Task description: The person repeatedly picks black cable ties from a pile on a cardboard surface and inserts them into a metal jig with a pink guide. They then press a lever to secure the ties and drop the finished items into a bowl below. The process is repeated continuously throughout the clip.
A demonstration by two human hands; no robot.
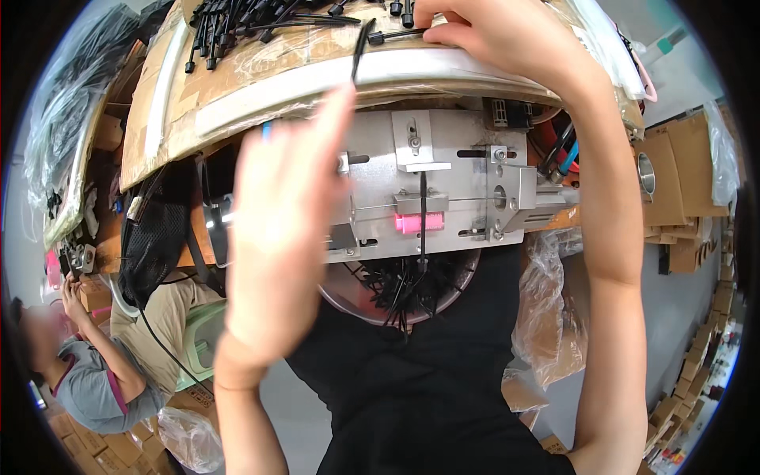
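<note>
My right hand is at the far edge of the board, its fingers pinched around a short black cable with a connector at its left end. Left of the metal fixture, my left hand is smeared by motion. A black strip stands right at its fingertips; whether it is gripped is unclear. Below the board lies the steel fixture plate with brackets and a pink block. A black cable runs down across its middle. More black cables fill a round bowl beneath.
Several black cables with connectors are piled on the cardboard-covered board. A black mesh bag hangs left of the fixture. Clear plastic hangs at the right. A co-worker sits at the left; cardboard boxes stand at the right.
</note>
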